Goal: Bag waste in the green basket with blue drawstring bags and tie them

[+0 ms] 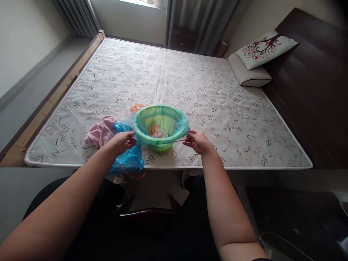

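One mattress, one green basket, two hands, fingers apparently pinching one red drawstring

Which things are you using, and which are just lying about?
In use:
- green plastic basket
- translucent blue plastic bag lining it
- thin red drawstring

Apparently lying about:
- crumpled pink cloth
- white tree-print pillow
- cream cushion with dark piping
- crumpled blue plastic, maybe needed

Bright window stood far beyond grip | grey curtains flanked it | patterned mattress spread beneath grip | dark headboard rose far right | grey floor showed left
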Demonstrator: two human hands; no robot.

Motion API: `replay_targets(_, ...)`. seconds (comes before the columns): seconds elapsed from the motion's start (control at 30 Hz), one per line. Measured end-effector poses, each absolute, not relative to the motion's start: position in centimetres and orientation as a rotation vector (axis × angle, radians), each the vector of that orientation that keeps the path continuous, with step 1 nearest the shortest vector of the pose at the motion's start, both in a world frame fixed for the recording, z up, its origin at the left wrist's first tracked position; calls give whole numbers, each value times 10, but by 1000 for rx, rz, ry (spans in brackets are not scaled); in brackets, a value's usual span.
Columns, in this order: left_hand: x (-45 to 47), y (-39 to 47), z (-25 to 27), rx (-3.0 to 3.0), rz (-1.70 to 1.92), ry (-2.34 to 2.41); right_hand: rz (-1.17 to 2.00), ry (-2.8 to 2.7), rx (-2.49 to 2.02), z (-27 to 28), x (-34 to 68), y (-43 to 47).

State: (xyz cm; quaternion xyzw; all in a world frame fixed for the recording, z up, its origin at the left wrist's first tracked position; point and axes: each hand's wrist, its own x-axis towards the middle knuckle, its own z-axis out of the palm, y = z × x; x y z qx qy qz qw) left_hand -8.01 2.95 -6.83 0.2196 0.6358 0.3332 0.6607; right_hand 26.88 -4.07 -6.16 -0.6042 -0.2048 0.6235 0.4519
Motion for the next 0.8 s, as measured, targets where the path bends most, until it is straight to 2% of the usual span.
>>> replay_targets(0.13, -75, 32, -46, 453, 987, 1414, 1491, -448, -1342, -46, 261, -36)
replay_targets(0.43, -64, 31, -23, 556, 1143, 1335, 1310, -351, -1130, -33, 239, -23)
replay_targets(0.6, -59, 26, -23, 890, 1052, 1509, 1305, -553, -1118, -25, 224, -27)
replay_targets(0.8, -55, 23, -11, 871, 937, 1508, 1233, -980, -1236, -20, 215, -30)
